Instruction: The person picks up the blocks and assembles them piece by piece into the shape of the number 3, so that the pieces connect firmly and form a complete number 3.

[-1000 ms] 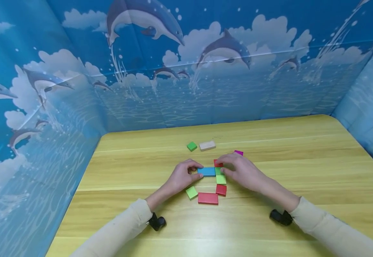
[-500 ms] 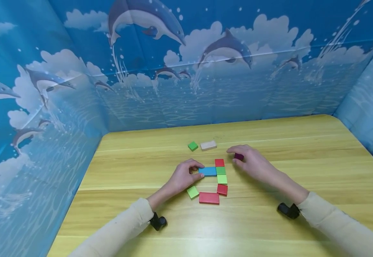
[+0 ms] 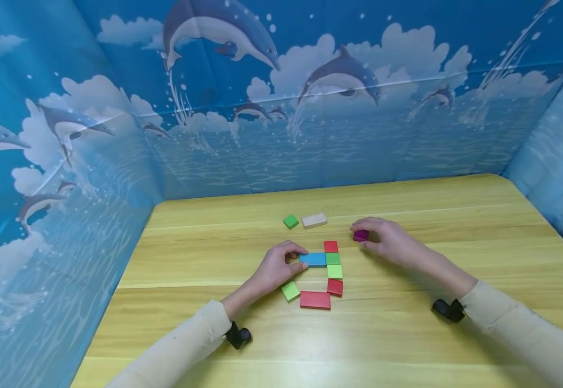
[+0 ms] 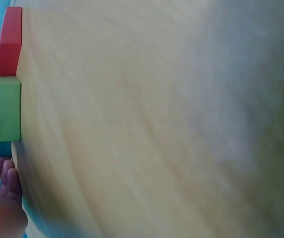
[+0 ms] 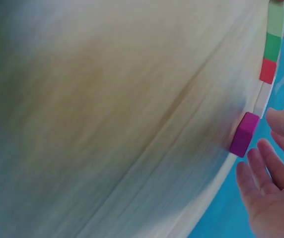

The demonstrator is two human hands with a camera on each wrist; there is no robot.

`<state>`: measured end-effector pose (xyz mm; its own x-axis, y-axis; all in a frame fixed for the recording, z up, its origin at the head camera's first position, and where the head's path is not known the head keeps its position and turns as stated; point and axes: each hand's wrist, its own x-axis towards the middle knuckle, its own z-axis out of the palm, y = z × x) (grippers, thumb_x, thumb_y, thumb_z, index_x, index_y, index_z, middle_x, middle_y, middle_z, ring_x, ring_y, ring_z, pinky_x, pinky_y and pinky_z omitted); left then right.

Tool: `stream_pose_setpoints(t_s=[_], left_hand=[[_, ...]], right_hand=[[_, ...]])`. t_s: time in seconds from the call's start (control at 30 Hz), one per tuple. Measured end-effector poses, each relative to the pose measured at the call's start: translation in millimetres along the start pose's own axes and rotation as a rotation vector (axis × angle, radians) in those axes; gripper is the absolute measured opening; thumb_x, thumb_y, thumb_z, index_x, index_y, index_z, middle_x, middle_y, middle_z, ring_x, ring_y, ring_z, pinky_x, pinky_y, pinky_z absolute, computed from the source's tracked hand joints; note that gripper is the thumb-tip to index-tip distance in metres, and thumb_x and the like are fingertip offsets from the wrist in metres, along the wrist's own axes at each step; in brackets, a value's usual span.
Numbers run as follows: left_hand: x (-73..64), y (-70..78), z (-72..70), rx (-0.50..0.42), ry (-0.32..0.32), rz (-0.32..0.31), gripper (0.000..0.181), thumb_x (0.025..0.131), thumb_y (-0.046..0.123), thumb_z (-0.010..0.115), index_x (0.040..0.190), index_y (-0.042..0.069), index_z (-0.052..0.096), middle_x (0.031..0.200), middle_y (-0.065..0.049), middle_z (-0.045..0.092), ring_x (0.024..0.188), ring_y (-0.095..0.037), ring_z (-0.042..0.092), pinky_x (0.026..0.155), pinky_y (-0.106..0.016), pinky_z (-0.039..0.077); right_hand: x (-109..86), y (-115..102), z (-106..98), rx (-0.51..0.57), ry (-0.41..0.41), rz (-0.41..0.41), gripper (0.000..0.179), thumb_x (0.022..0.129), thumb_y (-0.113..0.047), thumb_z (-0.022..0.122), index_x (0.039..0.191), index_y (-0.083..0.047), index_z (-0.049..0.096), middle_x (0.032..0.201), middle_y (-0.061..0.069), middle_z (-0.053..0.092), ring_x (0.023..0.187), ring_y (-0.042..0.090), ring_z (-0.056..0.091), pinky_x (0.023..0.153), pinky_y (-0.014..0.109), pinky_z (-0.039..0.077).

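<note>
In the head view my left hand (image 3: pixel 275 265) pinches the left end of a flat blue block (image 3: pixel 314 260) between thumb and fingers. The block's right end meets a green block (image 3: pixel 332 258), part of a column with a red square block (image 3: pixel 331 247) above and a light green block (image 3: pixel 334 271) below. To the right, my right hand (image 3: pixel 391 240) is around a purple block (image 3: pixel 360 235), thumb on the near side, fingers beyond. In the right wrist view the thumb and relaxed fingers look apart from the purple block (image 5: pixel 244 135).
A second red square block (image 3: pixel 335 287), a long red block (image 3: pixel 315 300) and a tilted light green block (image 3: pixel 290 291) lie nearer me. Farther back are a green block (image 3: pixel 291 221) and a pale wooden block (image 3: pixel 314 220). A dolphin-print curtain (image 3: pixel 281 134) borders the wooden table (image 3: pixel 203 226).
My right hand has left the red and green blocks of the column and moved right to the purple block. My left hand stays at the blue block.
</note>
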<state>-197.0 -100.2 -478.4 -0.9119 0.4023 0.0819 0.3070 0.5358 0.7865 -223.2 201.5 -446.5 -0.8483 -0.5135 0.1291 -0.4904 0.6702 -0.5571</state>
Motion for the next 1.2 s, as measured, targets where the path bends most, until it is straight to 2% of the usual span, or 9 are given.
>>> stream_pose_setpoints(t_s=[0.23, 0.5, 1.2], left_hand=[[-0.7, -0.7, 0.2, 0.005, 0.002, -0.007, 0.022, 0.083, 0.017, 0.072, 0.105, 0.016, 0.069, 0.095, 0.004, 0.06, 0.084, -0.014, 0.051, 0.07, -0.025, 0.044], [-0.3, -0.2, 1.5, 0.003, -0.004, -0.01, 0.023, 0.083, 0.017, 0.072, 0.106, 0.015, 0.069, 0.095, 0.003, 0.06, 0.085, -0.014, 0.051, 0.07, -0.024, 0.045], [0.1, -1.6, 1.4, 0.015, 0.019, -0.006, 0.022, 0.084, 0.016, 0.072, 0.105, 0.018, 0.069, 0.093, 0.007, 0.058, 0.083, -0.014, 0.05, 0.07, -0.025, 0.044]], right_hand=[[2.7, 6, -3, -0.018, -0.026, 0.02, 0.04, 0.083, -0.01, 0.071, 0.122, -0.008, 0.061, 0.121, 0.008, 0.058, 0.11, 0.029, 0.054, 0.087, 0.048, 0.046], [5.4, 13, -2, -0.015, -0.076, 0.092, 0.041, 0.085, -0.01, 0.069, 0.125, -0.008, 0.059, 0.12, 0.01, 0.059, 0.103, 0.026, 0.056, 0.081, 0.043, 0.049], [18.6, 18, 0, 0.02, -0.115, 0.057, 0.04, 0.087, -0.013, 0.067, 0.126, -0.011, 0.059, 0.114, 0.005, 0.061, 0.094, 0.019, 0.056, 0.076, 0.036, 0.048]])
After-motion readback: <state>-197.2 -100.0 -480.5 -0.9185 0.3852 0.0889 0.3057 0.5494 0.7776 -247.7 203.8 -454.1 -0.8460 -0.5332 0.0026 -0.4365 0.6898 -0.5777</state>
